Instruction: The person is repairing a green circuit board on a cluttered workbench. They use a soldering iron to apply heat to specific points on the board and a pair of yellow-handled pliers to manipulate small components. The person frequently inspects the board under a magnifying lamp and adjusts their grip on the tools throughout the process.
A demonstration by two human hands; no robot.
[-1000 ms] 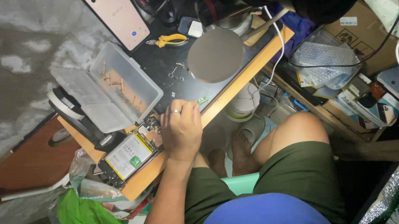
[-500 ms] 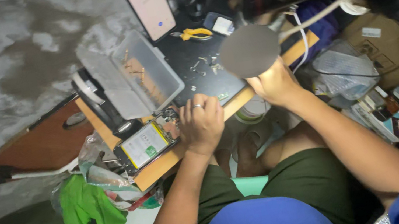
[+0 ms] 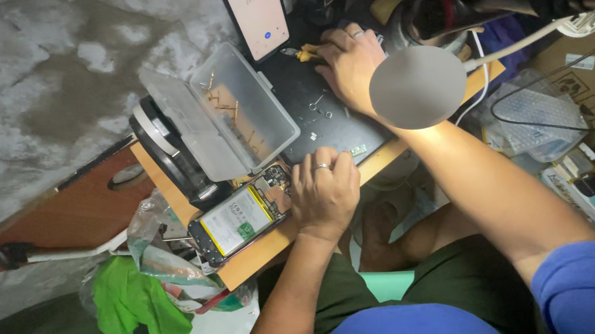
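Your left hand (image 3: 325, 193) lay knuckles-up on the near edge of the wooden work board (image 3: 264, 256), a ring on one finger. The fingers were curled together and pressed down beside the opened phone (image 3: 240, 219); the fingertips touched its upper right corner, but I could not tell whether they pinched anything there. The phone lay back-off, battery side up, just to the left of those fingers, overhanging the board's left corner.

Your right hand (image 3: 351, 66) reached far forward over the dark work mat (image 3: 323, 126), also ringed. Its fingers were bunched together, tips down at the yellow-handled tool (image 3: 305, 52) — contact looked likely, but a grip could not be confirmed, since the fingertips hid it. Small loose parts lay on the mat just below that hand.

Between the two hands, offset to the left of the fingers, stood a clear plastic parts box (image 3: 240, 116) with its lid swung open. Beyond the right fingertips a second phone (image 3: 253, 5) was propped upright, screen lit. A round grey lamp head (image 3: 418, 87) hung over your right forearm, just behind the wrist. A crumpled green bag (image 3: 132, 317) sat on the floor, well left of the left hand — below the board.
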